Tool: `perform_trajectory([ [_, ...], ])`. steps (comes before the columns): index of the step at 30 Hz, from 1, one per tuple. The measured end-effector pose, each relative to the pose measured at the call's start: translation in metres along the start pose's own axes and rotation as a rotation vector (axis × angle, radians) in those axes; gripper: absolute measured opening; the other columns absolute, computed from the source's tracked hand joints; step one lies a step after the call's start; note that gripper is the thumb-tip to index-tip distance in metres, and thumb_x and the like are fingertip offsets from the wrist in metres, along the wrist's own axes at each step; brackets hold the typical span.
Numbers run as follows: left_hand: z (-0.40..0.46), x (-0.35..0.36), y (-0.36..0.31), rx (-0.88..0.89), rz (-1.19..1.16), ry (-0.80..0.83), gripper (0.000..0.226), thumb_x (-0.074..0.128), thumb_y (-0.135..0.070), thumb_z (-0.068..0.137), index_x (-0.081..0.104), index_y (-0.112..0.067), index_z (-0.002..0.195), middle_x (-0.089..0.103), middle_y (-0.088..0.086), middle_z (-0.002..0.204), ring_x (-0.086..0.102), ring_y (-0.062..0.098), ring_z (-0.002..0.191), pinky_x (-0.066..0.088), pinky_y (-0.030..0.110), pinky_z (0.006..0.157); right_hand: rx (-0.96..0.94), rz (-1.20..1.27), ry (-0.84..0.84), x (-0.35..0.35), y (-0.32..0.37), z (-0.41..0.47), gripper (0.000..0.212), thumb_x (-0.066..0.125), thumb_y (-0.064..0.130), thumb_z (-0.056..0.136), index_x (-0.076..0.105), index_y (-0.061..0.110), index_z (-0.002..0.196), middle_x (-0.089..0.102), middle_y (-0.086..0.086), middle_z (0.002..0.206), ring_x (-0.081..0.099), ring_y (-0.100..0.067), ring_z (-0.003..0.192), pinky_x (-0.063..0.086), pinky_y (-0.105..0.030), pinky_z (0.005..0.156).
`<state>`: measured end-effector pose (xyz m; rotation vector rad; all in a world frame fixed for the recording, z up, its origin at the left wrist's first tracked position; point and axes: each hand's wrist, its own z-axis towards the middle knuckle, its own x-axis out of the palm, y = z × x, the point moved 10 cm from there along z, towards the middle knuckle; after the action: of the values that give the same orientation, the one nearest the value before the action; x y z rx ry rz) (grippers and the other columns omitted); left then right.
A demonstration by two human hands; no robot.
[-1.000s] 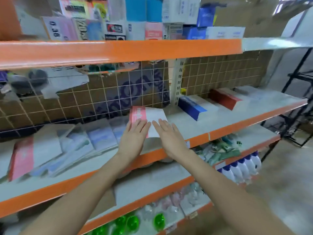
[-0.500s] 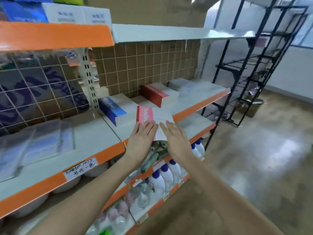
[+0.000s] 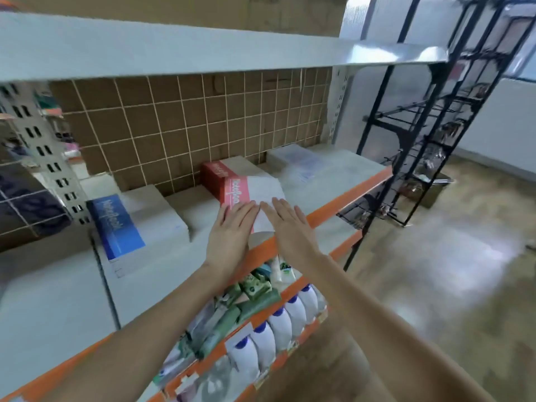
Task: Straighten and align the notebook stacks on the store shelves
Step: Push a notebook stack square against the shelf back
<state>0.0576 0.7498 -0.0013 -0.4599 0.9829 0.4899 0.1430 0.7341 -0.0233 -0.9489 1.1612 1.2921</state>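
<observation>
Left hand (image 3: pixel 229 236) and right hand (image 3: pixel 287 227): side by side, fingers straight, palms flat on a red-spined notebook stack (image 3: pixel 255 195) at the front edge of the orange-trimmed shelf (image 3: pixel 342 204). Directly behind it: a second red notebook stack (image 3: pixel 220 175). To the left: blue notebook stack (image 3: pixel 121 227), spine lettering apparently "Notebook", blurred. Far right: pale stack (image 3: pixel 301 161). Lower shelf: white bottles with blue caps (image 3: pixel 278 326), green packets (image 3: pixel 246 300). Beyond: black wire rack (image 3: pixel 420 140).
</observation>
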Motion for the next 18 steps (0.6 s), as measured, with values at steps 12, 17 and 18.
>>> perform_trajectory([
  [12, 0.050, 0.065, 0.058, -0.237, 0.087, 0.100, 0.048, 0.042, -0.029, 0.099, 0.035, -0.019, 0.145, 0.035, -0.002, 0.150, 0.027, 0.013, 0.140, 0.007, 0.032, 0.116, -0.219, 0.060, 0.191, 0.048, -0.060, 0.102, 0.072, 0.037, -0.006, 0.092, 0.010, 0.024, 0.152, 0.010, -0.002, 0.159, 0.007, -0.018, 0.146, 0.005, -0.034, 0.116],
  [17, 0.051, 0.082, 0.085, -0.418, 0.174, 0.209, 0.070, 0.003, -0.058, 0.090, 0.022, -0.023, 0.149, 0.021, -0.002, 0.155, 0.016, 0.013, 0.143, -0.001, 0.031, 0.117, -0.354, 0.090, 0.227, 0.060, -0.075, 0.142, 0.066, 0.043, 0.006, 0.096, 0.012, 0.026, 0.151, 0.009, 0.001, 0.159, 0.007, -0.015, 0.146, 0.004, -0.029, 0.113],
  [18, 0.053, 0.082, 0.088, -0.452, 0.179, 0.200, 0.083, -0.008, -0.064, 0.084, 0.023, -0.022, 0.149, 0.021, -0.001, 0.155, 0.017, 0.014, 0.143, 0.001, 0.032, 0.117, -0.378, 0.106, 0.245, 0.063, -0.077, 0.149, 0.064, 0.044, 0.011, 0.098, 0.013, 0.026, 0.151, 0.009, 0.001, 0.159, 0.007, -0.014, 0.146, 0.004, -0.029, 0.113],
])
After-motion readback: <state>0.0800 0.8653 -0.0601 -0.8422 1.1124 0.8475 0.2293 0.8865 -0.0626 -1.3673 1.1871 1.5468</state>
